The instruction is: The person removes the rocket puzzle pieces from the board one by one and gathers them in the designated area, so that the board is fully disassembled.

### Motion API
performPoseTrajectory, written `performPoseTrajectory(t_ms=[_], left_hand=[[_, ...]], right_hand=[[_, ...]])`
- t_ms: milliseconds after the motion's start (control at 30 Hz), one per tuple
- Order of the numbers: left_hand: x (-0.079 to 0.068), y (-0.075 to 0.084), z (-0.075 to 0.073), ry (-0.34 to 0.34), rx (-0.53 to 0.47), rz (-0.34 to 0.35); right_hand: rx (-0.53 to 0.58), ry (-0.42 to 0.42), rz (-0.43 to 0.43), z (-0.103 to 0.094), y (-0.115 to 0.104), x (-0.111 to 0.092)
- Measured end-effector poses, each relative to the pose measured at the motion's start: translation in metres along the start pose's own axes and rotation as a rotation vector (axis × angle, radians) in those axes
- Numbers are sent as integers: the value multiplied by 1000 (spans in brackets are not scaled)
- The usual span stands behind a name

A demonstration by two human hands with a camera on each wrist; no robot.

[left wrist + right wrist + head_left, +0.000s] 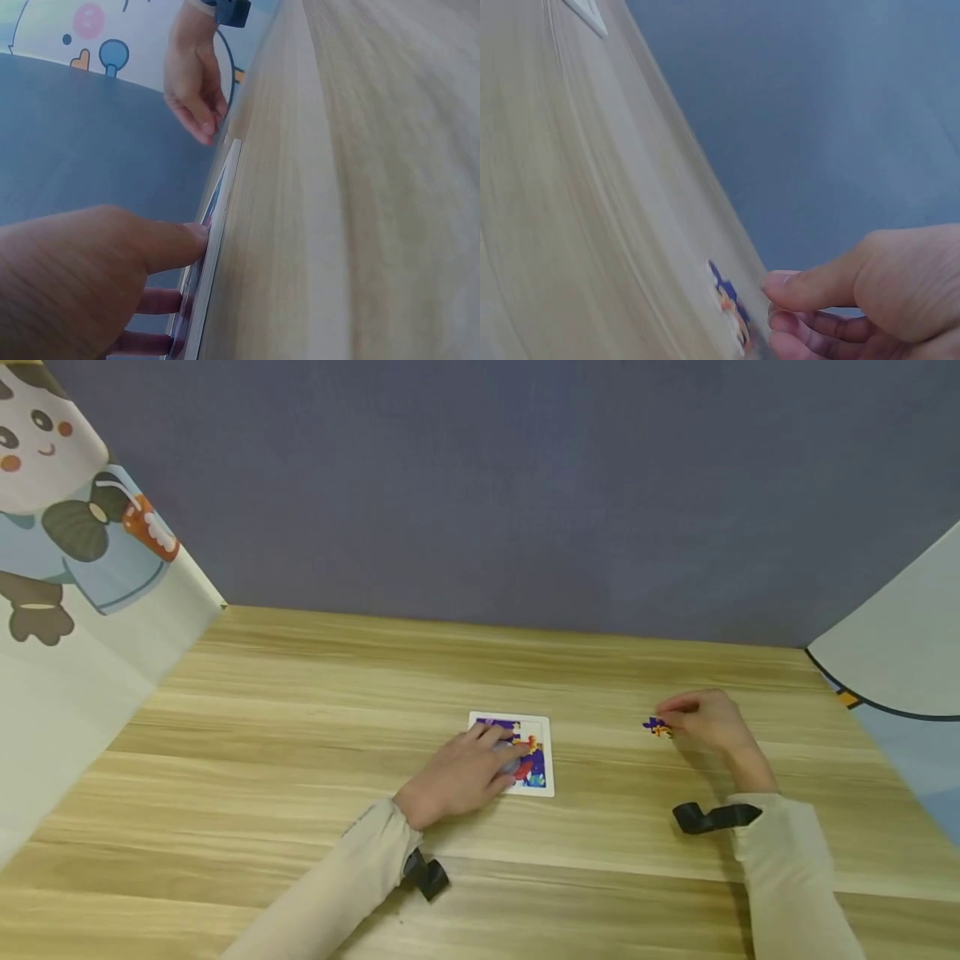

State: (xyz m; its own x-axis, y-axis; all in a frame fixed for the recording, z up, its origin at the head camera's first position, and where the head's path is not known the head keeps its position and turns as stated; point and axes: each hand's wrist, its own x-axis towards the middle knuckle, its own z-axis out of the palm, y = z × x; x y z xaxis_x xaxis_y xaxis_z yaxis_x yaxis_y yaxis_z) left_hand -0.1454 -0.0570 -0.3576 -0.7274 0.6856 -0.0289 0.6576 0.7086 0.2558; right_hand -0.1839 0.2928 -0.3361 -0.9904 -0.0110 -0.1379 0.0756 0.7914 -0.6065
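A small picture puzzle in a white-bordered tray [548,760] lies on the table. Across its left part rests my left hand [467,770], fingers spread over the purple, red and yellow picture. The left wrist view shows the thumb of that hand [97,277] touching the top face near the tray's edge [214,262]. Off to the right, my right hand [708,720] hovers with fingers pointing down beside loose purple and orange puzzle pieces [657,727]. In the right wrist view its thumb and fingertips are close together, with no piece visible between them; the loose pieces [731,306] lie alongside on the table.
The wood-grain table [300,710] runs back to a dark blue-grey wall panel [510,493]. Cartoon-printed panels [67,510] stand at the left and right sides. A black strap [716,817] is on each wrist.
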Motion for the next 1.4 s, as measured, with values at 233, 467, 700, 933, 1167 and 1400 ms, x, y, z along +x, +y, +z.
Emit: performPoseTrajectory(t_ms=[233,467,700,933,1167,1400], left_hand=[[1,1,-1,10,-1,4],[3,-1,-1,27,-14,-3],[4,-3,-1,42,-15,0],[3,-4,-1,36,-28,-3],[3,-4,1,42,-43,-1],[4,-5,1,50,-22,9]], right_hand=[[34,-12,-69,9,-16,-2],[31,-5,-142,24,-33,-2],[11,-26,-207,40,-50,-2],[8,-51,-260,60,-68,-5],[23,-111,-314,79,-82,-7],[55,-139,-356,94,-92,-9]])
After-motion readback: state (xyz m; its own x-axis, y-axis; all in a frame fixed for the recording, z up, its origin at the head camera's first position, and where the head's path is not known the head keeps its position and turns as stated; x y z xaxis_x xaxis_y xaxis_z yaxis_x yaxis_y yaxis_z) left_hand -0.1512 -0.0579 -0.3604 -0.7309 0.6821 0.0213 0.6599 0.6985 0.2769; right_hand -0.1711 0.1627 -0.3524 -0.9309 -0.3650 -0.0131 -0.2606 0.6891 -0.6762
